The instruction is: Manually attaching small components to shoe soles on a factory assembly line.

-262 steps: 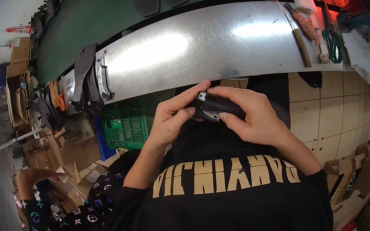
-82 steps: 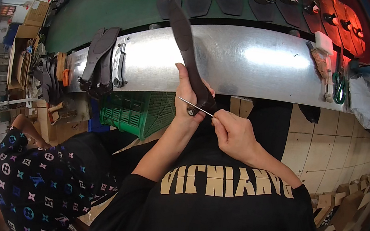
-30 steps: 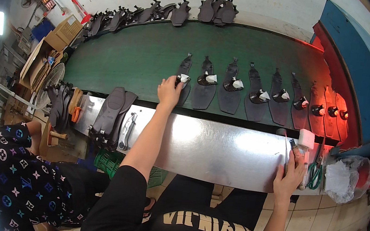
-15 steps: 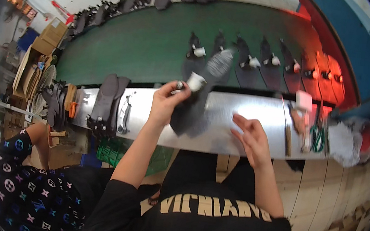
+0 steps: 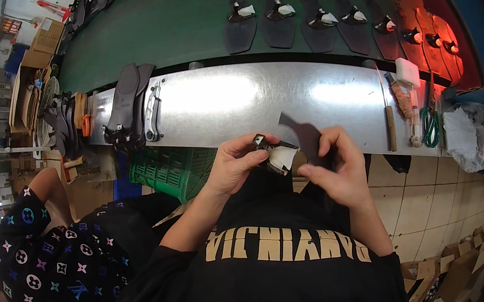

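My left hand (image 5: 233, 163) pinches the black strap part of a sandal, with a white piece (image 5: 282, 156) tucked in it, just off the metal table's near edge. Closed around a thin dark sole (image 5: 305, 136) is my right hand (image 5: 346, 174); the sole curves up in front of its fingers. Whether sole and strap are joined there is hidden. Beyond, a row of dark sandals (image 5: 241, 28) lies on the green conveyor belt (image 5: 161, 24), several with white pieces in their straps; those at the right glow red.
The metal table (image 5: 220, 87) carries stacked sandals (image 5: 133, 97) and a wrench (image 5: 153, 109) at left. At right lie a wooden-handled tool (image 5: 390, 131), a white block (image 5: 407, 72), green-handled scissors (image 5: 430, 128) and a plastic bag (image 5: 470, 135). A green crate (image 5: 169, 172) stands below; a co-worker (image 5: 58, 249) sits left.
The sandal has come down from over the table towards my body. My right hand, empty and spread before, now grips the sole. The view has shifted, so the belt sits higher.
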A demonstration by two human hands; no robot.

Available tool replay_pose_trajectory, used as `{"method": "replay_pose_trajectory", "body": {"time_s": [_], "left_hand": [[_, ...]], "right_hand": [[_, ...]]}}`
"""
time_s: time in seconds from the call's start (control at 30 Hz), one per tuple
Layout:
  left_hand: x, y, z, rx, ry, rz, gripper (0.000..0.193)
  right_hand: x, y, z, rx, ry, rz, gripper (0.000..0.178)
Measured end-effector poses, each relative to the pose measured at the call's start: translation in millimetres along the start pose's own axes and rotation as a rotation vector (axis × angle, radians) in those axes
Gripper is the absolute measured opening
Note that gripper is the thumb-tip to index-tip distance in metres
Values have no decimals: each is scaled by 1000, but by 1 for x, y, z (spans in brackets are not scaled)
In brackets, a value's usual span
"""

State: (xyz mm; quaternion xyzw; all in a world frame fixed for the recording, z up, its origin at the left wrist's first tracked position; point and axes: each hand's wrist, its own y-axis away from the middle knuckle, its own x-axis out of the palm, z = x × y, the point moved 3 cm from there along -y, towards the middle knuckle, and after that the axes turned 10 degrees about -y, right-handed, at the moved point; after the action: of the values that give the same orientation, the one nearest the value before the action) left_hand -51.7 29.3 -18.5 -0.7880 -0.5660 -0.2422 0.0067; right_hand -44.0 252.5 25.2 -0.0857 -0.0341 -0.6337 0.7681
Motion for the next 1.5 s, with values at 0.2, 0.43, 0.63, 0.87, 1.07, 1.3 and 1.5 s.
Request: {"method": "replay_pose_trajectory", "body": {"time_s": [0.2, 0.43, 0.63, 0.87, 1.07, 1.3, 1.5], "left_hand": [[1, 1, -9, 47, 19, -12, 33], [-1, -1, -17, 47, 37, 9, 34], [-4, -1, -14, 59, 16, 8, 34], [-3, 0, -12, 80, 4, 10, 34], [-6, 2, -14, 92, -27, 11, 35], [-7, 4, -11, 165, -103, 35, 35], [-4, 4, -14, 222, -250, 110, 34]], "right_hand": [[16, 14, 10, 58, 108, -9, 60], [23, 14, 10, -7, 159, -5, 52], [26, 15, 4, 9, 113, -15, 52], [26, 16, 1, 1, 131, -2, 53], [29, 15, 3, 9, 140, 19, 52], [28, 15, 8, -21, 272, 38, 51], [28, 15, 15, -36, 377, 80, 49]]}}
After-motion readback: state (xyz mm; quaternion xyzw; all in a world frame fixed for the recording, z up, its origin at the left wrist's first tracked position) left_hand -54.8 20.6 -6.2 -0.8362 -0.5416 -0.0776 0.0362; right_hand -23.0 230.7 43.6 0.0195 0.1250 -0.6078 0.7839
